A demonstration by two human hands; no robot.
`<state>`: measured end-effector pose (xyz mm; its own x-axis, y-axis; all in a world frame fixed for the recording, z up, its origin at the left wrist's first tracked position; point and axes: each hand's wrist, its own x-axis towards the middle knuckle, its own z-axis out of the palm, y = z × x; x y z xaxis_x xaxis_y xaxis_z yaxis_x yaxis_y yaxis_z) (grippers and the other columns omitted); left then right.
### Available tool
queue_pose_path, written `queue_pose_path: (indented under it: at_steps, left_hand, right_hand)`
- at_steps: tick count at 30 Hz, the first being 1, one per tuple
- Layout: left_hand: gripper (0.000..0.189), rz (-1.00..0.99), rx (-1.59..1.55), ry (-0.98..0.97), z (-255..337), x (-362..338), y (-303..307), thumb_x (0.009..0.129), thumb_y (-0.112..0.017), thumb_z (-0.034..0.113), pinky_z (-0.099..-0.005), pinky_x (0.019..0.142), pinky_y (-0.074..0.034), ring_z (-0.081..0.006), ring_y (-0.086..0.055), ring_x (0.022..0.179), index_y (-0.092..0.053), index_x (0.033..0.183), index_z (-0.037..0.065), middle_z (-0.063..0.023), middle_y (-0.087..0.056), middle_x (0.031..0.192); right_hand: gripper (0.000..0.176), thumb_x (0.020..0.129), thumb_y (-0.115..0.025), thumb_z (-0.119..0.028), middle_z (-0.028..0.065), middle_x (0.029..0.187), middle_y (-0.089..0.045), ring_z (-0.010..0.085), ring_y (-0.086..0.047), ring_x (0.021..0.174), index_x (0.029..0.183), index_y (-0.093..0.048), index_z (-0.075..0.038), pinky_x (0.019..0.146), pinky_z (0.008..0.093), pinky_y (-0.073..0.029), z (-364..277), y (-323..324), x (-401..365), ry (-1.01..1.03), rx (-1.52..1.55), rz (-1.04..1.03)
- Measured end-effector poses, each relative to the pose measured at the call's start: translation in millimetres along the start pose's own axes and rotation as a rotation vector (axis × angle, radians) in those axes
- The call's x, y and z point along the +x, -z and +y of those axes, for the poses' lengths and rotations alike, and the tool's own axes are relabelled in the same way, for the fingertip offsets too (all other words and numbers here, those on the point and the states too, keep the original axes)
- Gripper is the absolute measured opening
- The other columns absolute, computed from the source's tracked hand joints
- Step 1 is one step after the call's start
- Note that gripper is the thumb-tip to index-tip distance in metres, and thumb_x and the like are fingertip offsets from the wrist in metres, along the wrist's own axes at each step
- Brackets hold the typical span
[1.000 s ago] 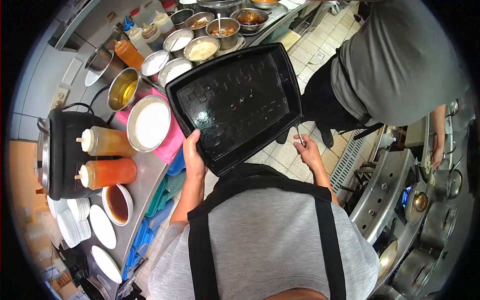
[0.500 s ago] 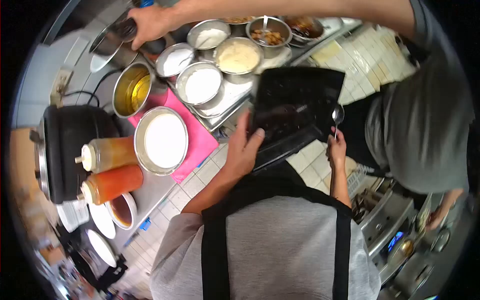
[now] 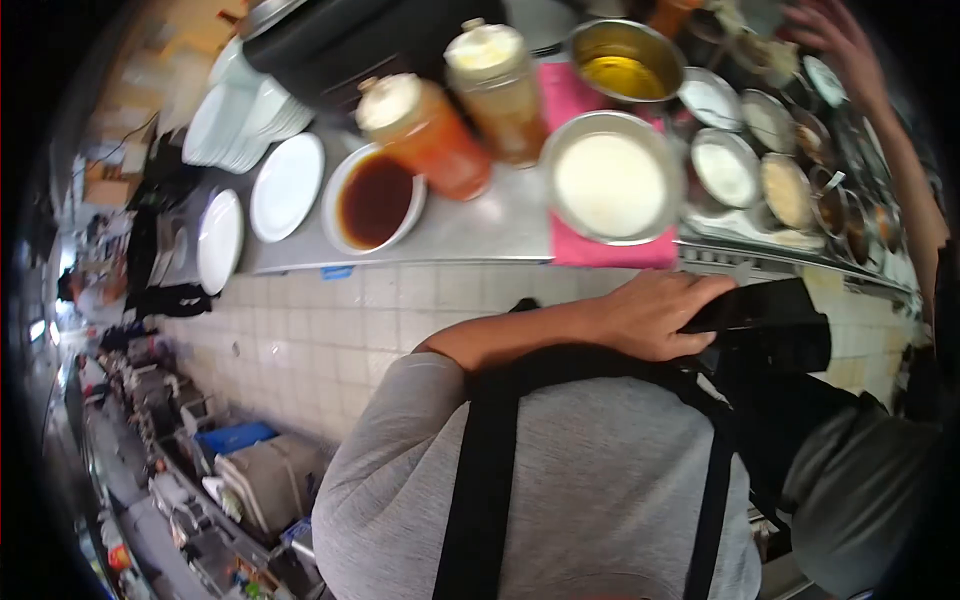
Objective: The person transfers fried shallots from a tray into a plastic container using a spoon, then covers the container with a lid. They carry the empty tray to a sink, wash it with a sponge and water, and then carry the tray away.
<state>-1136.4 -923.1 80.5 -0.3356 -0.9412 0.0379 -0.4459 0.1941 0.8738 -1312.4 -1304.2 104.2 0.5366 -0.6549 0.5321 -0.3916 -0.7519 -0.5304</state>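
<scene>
My left hand (image 3: 655,312) is closed on the near-left edge of a black plastic tray (image 3: 770,330), held low in front of my chest beside the counter. The tray is tilted, and what lies in it cannot be made out. My right hand is out of sight, hidden beyond the tray and apron. Past my left hand, on the counter, stands a metal bowl of white liquid (image 3: 610,185) on a pink cloth (image 3: 615,254). Behind it is a metal pot of yellow oil (image 3: 628,75).
Left along the counter (image 3: 490,235) are an orange squeeze bottle (image 3: 430,140), an amber one (image 3: 500,95), a bowl of dark sauce (image 3: 375,205) and white plates (image 3: 288,188). Several ingredient bowls (image 3: 725,170) stand at right. A co-worker's hand (image 3: 840,45) reaches over them.
My view has swung left, so plates and aisle now show. The black tray looks turned more edge-on in my left hand. My right hand, earlier holding a spoon, has left view.
</scene>
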Motion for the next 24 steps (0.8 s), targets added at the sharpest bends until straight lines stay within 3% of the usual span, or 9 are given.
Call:
queue_pose_path:
  at_steps: [4,8,10,11,14,16,20,23,24]
  left_hand:
    - [0.061,0.051,0.016,-0.049,-17.3,-55.1,22.5,0.082,-0.057,0.027,-0.0446,0.085,-0.042,-0.0352,-0.055,0.098,-0.035,0.132,0.0,-0.0225,-0.055,0.109]
    - [0.061,0.054,0.034,-0.038,-18.8,-75.8,34.9,0.082,-0.057,0.026,-0.0443,0.087,-0.041,-0.0357,-0.054,0.1,-0.035,0.132,0.0,-0.023,-0.054,0.111]
    - [0.062,0.09,0.065,-0.069,-19.6,-78.4,34.0,0.081,-0.057,0.026,-0.0442,0.088,-0.04,-0.0358,-0.054,0.101,-0.035,0.133,0.0,-0.023,-0.053,0.113]
    - [0.062,0.079,0.066,-0.068,-21.1,-79.8,32.0,0.081,-0.057,0.026,-0.044,0.087,-0.04,-0.0356,-0.053,0.101,-0.035,0.133,0.0,-0.0229,-0.053,0.113]
    - [0.062,0.052,0.045,-0.088,-24.8,-77.3,31.3,0.08,-0.058,0.026,-0.0439,0.086,-0.041,-0.0353,-0.054,0.101,-0.036,0.132,0.001,-0.0222,-0.053,0.112]
    - [0.063,0.029,-0.002,-0.089,-25.4,-81.7,31.9,0.079,-0.059,0.026,-0.0442,0.084,-0.042,-0.0356,-0.054,0.099,-0.036,0.132,0.003,-0.0214,-0.054,0.11]
    - [0.063,0.107,0.032,-0.134,-32.2,-114.9,36.3,0.076,-0.061,0.026,-0.0453,0.08,-0.043,-0.0368,-0.056,0.094,-0.037,0.13,0.005,-0.0193,-0.056,0.106]
    - [0.064,0.232,0.031,-0.106,-37.7,-159.3,41.3,0.074,-0.062,0.026,-0.0458,0.08,-0.044,-0.0368,-0.057,0.093,-0.038,0.129,0.006,-0.0185,-0.057,0.105]
    - [0.064,0.266,0.024,-0.084,-34.9,-165.3,42.3,0.074,-0.063,0.025,-0.0456,0.08,-0.044,-0.0367,-0.057,0.094,-0.038,0.13,0.006,-0.0185,-0.057,0.105]
  right_hand:
    - [0.06,0.091,-0.056,-0.038,0.0056,0.129,-0.052,0.0118,-0.053,0.098,0.144,-0.034,-0.02,0.075,0.0254,-0.044,-9.4,4.2,136.1,0.152,-0.031,-0.408]
    - [0.077,0.084,-0.061,-0.046,0.005,0.138,-0.044,0.0089,-0.051,0.087,0.147,-0.025,-0.021,0.063,0.0224,-0.044,-8.1,-5.4,130.0,0.197,-0.16,-0.583]
    - [0.082,0.08,-0.063,-0.051,0.0045,0.141,-0.041,0.0088,-0.051,0.088,0.147,-0.025,-0.021,0.063,0.0224,-0.045,-14.6,-5.1,126.4,0.123,-0.022,-0.76]
    - [0.086,0.077,-0.063,-0.056,0.0048,0.143,-0.037,0.0094,-0.051,0.089,0.146,-0.027,-0.02,0.062,0.0234,-0.045,-6.1,-12.8,124.5,0.059,-0.027,-0.741]
    - [0.064,0.078,-0.071,-0.03,0.0197,0.118,-0.059,0.0298,-0.06,0.097,0.129,-0.045,0.0,0.084,0.0364,-0.049,-52.7,-25.8,112.9,-0.042,-0.103,-0.772]
    - [0.077,0.08,-0.064,-0.046,0.0066,0.134,-0.044,0.0081,-0.051,0.075,0.144,-0.03,-0.018,0.054,0.0232,-0.043,18.3,-50.1,110.8,-0.054,-0.002,-0.618]
    - [0.071,0.082,-0.066,-0.034,0.0079,0.114,-0.053,0.0072,-0.05,0.063,0.141,-0.033,-0.011,0.048,0.0238,-0.04,18.5,-71.9,112.8,-0.152,-0.062,-0.667]
    - [0.061,0.081,-0.069,-0.025,-0.001,0.064,-0.051,0.007,-0.043,0.047,0.133,-0.042,-0.007,0.04,0.0242,-0.034,92.3,-127.6,130.1,0.027,-0.015,-0.426]
    - [0.068,0.078,-0.072,-0.028,0.0091,0.093,-0.054,0.0186,-0.05,0.077,0.132,-0.042,-0.002,0.066,0.0318,-0.04,30.1,-114.1,111.6,0.135,-0.305,-0.401]
